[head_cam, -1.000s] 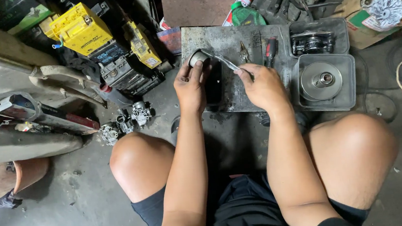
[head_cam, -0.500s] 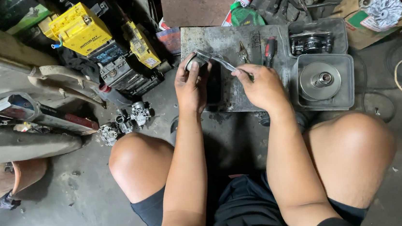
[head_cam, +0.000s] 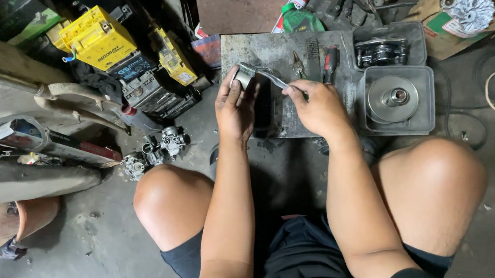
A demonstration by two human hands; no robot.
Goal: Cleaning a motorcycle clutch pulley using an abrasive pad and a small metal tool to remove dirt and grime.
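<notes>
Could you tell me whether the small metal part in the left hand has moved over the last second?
Yes. The left hand has lifted the metal part slightly toward the tray's far edge, closer to the brush held by the right hand.

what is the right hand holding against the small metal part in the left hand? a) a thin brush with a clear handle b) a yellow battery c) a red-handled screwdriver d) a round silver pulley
a: the right hand grips a thin clear-handled brush whose bristled head meets the small grey metal cylinder held in the left hand, above the flat grey metal tray.
</notes>
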